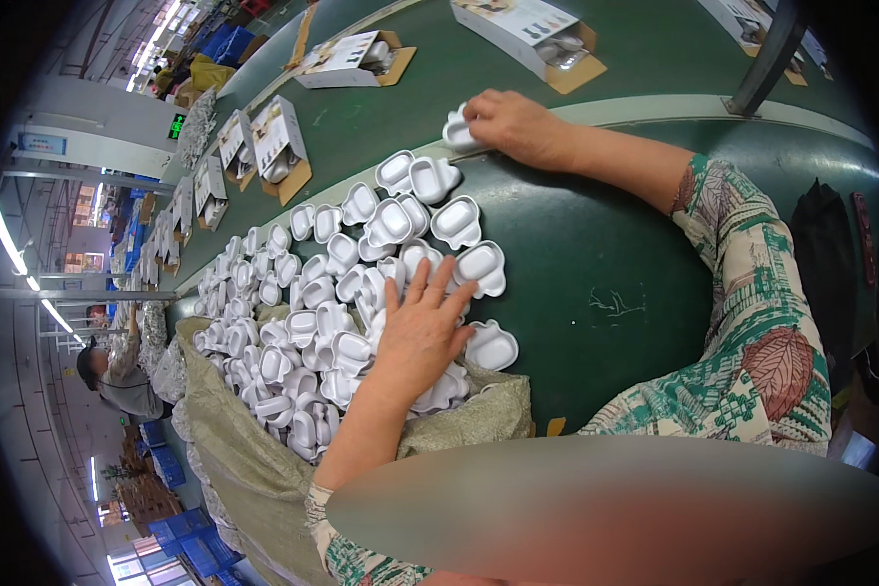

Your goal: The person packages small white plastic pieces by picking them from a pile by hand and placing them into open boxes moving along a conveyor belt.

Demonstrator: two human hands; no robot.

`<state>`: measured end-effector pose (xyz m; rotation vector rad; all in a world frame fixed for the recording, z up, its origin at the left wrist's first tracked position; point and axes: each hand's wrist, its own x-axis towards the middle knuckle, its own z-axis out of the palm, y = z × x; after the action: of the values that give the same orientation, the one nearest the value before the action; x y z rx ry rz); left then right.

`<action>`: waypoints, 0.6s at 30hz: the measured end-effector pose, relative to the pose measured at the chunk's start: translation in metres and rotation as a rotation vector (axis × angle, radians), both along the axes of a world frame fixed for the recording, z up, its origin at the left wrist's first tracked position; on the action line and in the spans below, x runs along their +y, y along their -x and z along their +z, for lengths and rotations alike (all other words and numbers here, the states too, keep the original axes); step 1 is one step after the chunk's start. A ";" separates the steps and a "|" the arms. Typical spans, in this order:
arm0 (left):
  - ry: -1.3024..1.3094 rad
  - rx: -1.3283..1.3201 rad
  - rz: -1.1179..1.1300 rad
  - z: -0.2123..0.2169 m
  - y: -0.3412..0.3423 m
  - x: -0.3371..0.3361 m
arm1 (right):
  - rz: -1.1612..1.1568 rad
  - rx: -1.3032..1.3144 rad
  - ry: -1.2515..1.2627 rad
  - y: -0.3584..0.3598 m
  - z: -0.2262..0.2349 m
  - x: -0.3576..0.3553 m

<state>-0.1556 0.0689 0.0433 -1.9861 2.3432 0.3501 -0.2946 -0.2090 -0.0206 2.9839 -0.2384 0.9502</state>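
Observation:
A large heap of small white plastic trays [352, 350], each with a raised rim and a shallow hollow, spills from an olive woven sack [254, 467] onto the green table. My left hand [422, 327] lies over the heap's right side, fingers spread, resting on or just above several pieces. Stretched out to the far edge of the table, my right hand [518, 127] has its fingers curled over a single white plastic tray [459, 130]. That piece sits by the pale rail, apart from the heap. The right hand's fingertips are partly hidden.
Beyond the pale rail [615, 113], a green conveyor belt [430, 73] carries open printed boxes [532, 37] with bagged parts inside. A metal post [770, 63] rises at the far right. Another person [122, 376] stands along the line at left, near blue crates [181, 535].

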 end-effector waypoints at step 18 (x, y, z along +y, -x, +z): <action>0.099 0.015 0.183 -0.017 -0.037 -0.018 | -0.454 -0.082 -0.128 -0.112 -0.009 -0.157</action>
<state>-0.1189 0.0512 0.0259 -2.2586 2.2335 0.2619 -0.1824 -0.3663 -0.0294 2.7982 -0.9591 1.0260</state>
